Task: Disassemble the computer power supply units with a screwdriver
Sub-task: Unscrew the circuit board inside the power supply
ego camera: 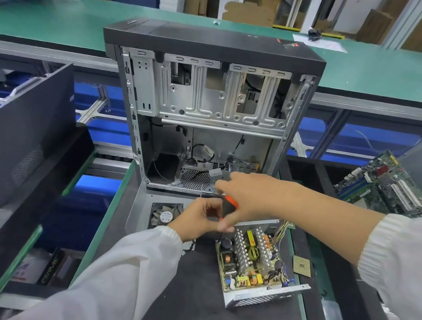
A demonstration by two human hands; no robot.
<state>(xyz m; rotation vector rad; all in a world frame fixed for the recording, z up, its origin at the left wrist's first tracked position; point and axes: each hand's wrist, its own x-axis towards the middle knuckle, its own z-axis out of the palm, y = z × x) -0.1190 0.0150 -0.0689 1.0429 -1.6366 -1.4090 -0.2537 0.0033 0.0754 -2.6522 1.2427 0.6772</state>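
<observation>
An opened power supply unit [257, 262], its circuit board exposed, is seen lying on the dark work mat [182, 306] at the near centre, just in front of an open computer tower case [206, 110]. An orange-and-black screwdriver [229, 206] is gripped by the right hand [245, 198] above the unit's far edge. The left hand [199, 219] is held beside it with fingers curled; whether anything is pinched cannot be told. A cooling fan [164, 216] lies left of the unit, a CPU chip [302, 266] to its right, and a motherboard [384, 183] at the far right.

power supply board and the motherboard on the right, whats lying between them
In the head view, a small square processor chip lies on the dark mat between the power supply board and the motherboard.
</observation>
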